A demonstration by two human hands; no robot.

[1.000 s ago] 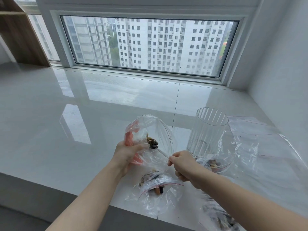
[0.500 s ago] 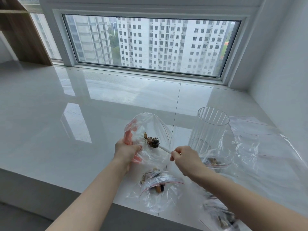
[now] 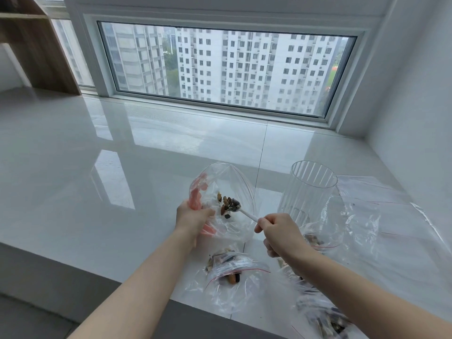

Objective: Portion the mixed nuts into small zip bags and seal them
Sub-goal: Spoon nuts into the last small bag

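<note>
Spoon (image 3: 247, 214) in one open bag (image 3: 227, 192), two hands

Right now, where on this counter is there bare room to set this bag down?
Bare counter lies left of the held bag, and behind it toward the window. Crowded: the filled bag below your hands, the glass jar and loose bags right.

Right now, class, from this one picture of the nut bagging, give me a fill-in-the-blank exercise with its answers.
1. The right hand holds a white ____ loaded with nuts.
2. The left hand holds an open zip bag by its ____ side.
3. The ribbed clear jar stands ____ on the counter.

Answers: spoon; left; upright
</note>
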